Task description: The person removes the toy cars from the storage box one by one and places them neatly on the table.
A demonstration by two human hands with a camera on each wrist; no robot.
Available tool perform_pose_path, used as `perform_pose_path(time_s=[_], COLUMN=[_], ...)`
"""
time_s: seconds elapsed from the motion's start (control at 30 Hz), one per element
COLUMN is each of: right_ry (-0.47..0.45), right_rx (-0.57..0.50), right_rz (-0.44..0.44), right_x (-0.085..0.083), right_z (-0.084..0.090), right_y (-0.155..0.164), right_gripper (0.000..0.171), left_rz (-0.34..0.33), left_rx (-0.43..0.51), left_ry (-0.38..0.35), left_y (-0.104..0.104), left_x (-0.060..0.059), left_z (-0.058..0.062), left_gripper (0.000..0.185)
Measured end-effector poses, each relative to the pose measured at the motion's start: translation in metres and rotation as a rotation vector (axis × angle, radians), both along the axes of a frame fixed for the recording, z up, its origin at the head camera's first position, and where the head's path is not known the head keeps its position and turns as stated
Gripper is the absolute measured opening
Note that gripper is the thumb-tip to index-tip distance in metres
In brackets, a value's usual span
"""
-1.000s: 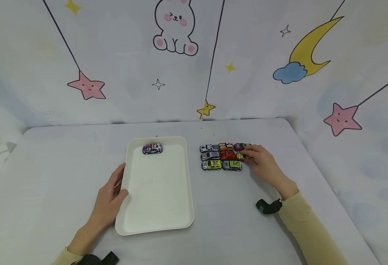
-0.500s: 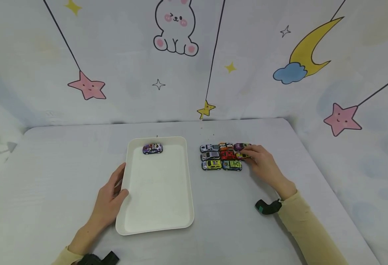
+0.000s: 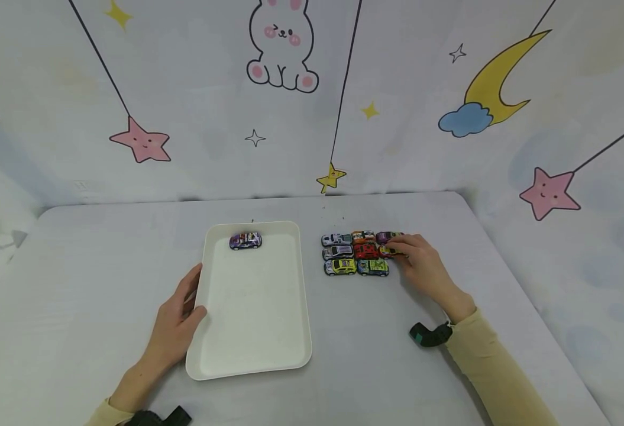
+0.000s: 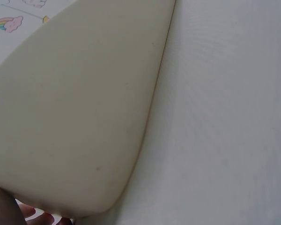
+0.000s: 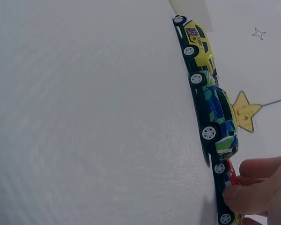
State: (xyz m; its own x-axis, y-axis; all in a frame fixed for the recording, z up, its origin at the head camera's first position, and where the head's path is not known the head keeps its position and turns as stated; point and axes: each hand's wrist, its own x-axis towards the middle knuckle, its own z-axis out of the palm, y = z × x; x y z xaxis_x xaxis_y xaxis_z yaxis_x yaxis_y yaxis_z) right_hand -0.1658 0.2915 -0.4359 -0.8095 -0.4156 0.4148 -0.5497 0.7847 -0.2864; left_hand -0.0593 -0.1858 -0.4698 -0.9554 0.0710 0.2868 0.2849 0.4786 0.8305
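Head view: no readable writing anywhere; the toy cars' decals are too small to make out. Left hand (image 3: 175, 325) lies on the table (image 3: 77, 284) at the white tray's (image 3: 303, 296) left rim, thumb hooked over the edge, fingers under/along it, so it grips the tray. One purple car (image 3: 245, 240) sits in the tray's far end. Right hand (image 3: 420, 263) reaches fwd w/ curled fingers pinching a small yellow car (image 3: 388, 251) at the right end of the car cluster (image 3: 351, 253), which stands right of the tray, cars touching in rows. Most of that yellow car is hidden by the fingers.

Left wrist view: mostly the tray (image 4: 75, 108) underside/rim, close up; only a bit of fingers (image 4: 4, 211) shows at bottom left, rest cut off.

Right wrist view: table sideways; a yellow car (image 5: 196, 42) w/ a purple number plate (digits unclear), then a blue-green car (image 5: 220, 117). Fingertips (image 5: 257, 187) press a red-topped car (image 5: 229, 176), partly hidden and cut off by the frame.
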Motion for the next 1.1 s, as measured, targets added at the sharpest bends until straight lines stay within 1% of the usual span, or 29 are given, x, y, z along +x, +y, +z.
perform_pose_path(time_s=[0.23, 0.4, 0.57, 0.73, 0.87, 1.0, 1.1], right_ry=[0.027, 0.05, 0.014, -0.051, -0.096, -0.124, -0.156], right_rx=[-0.026, -0.053, -0.082, -0.086, -0.073, -0.032, 0.024], right_rz=[0.009, 0.02, 0.046, 0.104, 0.16, 0.211, 0.253], right_x=[-0.001, 0.001, 0.007, 0.01, 0.008, 0.003, -0.001], right_z=[0.0, 0.004, 0.013, 0.027, 0.037, 0.046, 0.054], right_y=[0.0, -0.003, -0.016, -0.044, -0.073, -0.107, -0.135], right_gripper=[0.036, 0.036, 0.036, 0.035, 0.033, 0.03, 0.03], left_rz=[0.002, -0.001, 0.0, 0.0, -0.005, -0.019, -0.021], left_rx=[0.008, 0.02, 0.015, 0.015, 0.023, 0.031, 0.034], left_ry=[-0.011, -0.018, -0.023, -0.019, -0.018, -0.021, -0.025], left_y=[0.0, 0.0, 0.0, -0.002, -0.002, -0.002, -0.002], left_x=[0.001, 0.001, 0.001, 0.001, 0.001, 0.001, 0.001], left_z=[-0.001, -0.001, 0.0, 0.001, 0.0, -0.001, -0.001], left_gripper=[0.074, 0.074, 0.074, 0.075, 0.074, 0.074, 0.073])
